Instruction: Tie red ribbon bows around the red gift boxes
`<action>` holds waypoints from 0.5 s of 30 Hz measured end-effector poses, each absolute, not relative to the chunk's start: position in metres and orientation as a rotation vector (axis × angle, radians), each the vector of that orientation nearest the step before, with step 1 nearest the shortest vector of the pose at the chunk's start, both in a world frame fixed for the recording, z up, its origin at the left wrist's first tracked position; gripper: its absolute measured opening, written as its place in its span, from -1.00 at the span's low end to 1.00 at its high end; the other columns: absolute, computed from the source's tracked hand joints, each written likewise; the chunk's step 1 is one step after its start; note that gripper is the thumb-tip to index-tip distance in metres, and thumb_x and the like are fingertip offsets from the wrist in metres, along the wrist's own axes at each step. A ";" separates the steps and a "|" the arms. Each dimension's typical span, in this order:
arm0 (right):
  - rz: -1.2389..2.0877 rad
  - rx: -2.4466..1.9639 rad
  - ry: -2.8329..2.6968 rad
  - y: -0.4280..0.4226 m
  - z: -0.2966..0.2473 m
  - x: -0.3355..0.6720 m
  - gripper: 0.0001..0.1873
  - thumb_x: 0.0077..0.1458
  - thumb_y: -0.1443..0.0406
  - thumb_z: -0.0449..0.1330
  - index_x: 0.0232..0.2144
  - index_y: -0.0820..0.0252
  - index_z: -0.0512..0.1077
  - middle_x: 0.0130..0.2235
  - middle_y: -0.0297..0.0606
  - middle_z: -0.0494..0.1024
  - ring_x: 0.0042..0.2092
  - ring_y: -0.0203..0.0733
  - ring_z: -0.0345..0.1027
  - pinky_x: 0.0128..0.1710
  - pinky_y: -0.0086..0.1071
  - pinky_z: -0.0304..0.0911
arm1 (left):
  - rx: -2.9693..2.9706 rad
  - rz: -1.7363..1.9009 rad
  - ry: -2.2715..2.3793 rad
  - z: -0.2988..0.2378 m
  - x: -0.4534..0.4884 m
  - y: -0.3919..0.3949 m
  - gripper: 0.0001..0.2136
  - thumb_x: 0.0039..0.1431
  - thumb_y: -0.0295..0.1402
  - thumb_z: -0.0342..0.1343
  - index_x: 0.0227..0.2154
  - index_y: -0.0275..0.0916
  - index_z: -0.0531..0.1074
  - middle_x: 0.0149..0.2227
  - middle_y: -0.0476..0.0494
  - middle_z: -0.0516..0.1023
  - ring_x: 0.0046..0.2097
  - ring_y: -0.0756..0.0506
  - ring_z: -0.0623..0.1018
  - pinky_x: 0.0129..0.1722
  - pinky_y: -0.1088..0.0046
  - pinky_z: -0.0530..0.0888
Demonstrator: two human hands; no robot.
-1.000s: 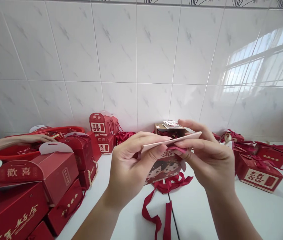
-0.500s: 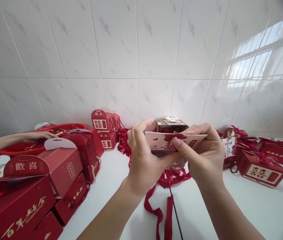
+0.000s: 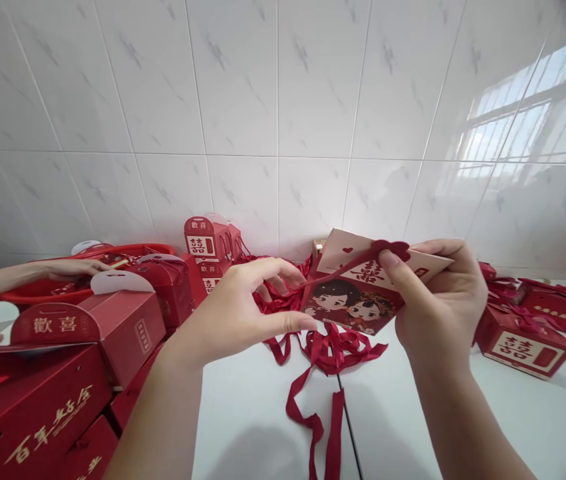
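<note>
My right hand (image 3: 437,300) pinches a folded wedding card (image 3: 357,280), thumb on the front and fingers behind. The card has a pink upper panel with hearts and a red lower panel showing a cartoon couple. A dark red scalloped piece (image 3: 395,250) lies under the thumb. From it a straight red strip stretches left toward my left hand (image 3: 257,307). This hand is at the card's left edge, with its fingers partly bent and the thumb apart. Whether the fingertips touch the strip I cannot tell. Red ribbon (image 3: 335,353) lies looped on the white table beneath.
Red gift boxes (image 3: 107,327) are piled on the left, near a red basin (image 3: 27,293) with another person's hand (image 3: 77,268) in it. More boxes (image 3: 200,243) stand against the tiled wall. Boxes with bows (image 3: 525,343) sit to the right on the white table (image 3: 253,413).
My left hand has let go of the card and drawn back left. My right hand has moved right with the card, which now tilts so its cartoon panel shows.
</note>
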State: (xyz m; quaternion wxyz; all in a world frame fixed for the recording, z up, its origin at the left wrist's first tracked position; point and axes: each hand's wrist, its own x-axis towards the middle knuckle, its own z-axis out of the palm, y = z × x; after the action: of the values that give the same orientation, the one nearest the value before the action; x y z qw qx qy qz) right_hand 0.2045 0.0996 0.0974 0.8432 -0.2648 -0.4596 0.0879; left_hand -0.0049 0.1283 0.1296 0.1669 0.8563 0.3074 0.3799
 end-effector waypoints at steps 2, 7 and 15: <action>0.178 -0.579 -0.966 0.102 0.097 0.206 -0.71 -0.13 0.33 0.40 -0.44 0.13 0.32 -0.51 -0.45 0.38 -0.54 -0.37 0.27 -0.58 -0.47 0.27 | 2.442 1.103 0.824 0.130 -0.006 0.128 -0.87 0.02 -0.24 0.27 -0.37 -0.14 0.56 -0.40 0.00 0.58 -0.34 -0.03 0.53 -0.40 0.54 0.46; 0.128 -0.503 -1.270 0.098 0.099 0.214 -0.75 -0.12 0.42 0.36 -0.43 0.14 0.35 -0.47 -0.39 0.44 -0.48 -0.31 0.35 -0.56 -0.43 0.30 | 2.220 1.744 0.443 0.133 -0.009 0.118 -0.92 0.08 -0.45 0.23 -0.40 -0.14 0.59 -0.46 0.01 0.55 -0.40 0.02 0.48 -0.43 0.52 0.42; -0.039 -0.241 -1.808 0.081 0.096 0.205 -0.69 -0.16 0.58 0.27 -0.35 0.23 0.37 -0.43 -0.27 0.47 -0.41 -0.21 0.36 -0.47 -0.29 0.29 | 2.016 1.602 0.159 0.132 0.001 0.093 -0.61 0.07 -0.50 0.24 -0.04 -0.04 0.38 -0.50 0.11 0.53 -0.57 0.05 0.49 -0.62 0.57 0.45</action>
State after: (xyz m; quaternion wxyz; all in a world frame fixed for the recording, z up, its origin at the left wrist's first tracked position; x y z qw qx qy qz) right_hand 0.2046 0.0806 0.0965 0.6118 -0.1046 -0.7839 -0.0171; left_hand 0.0006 0.0931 0.1322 0.2772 0.7507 0.0594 0.5968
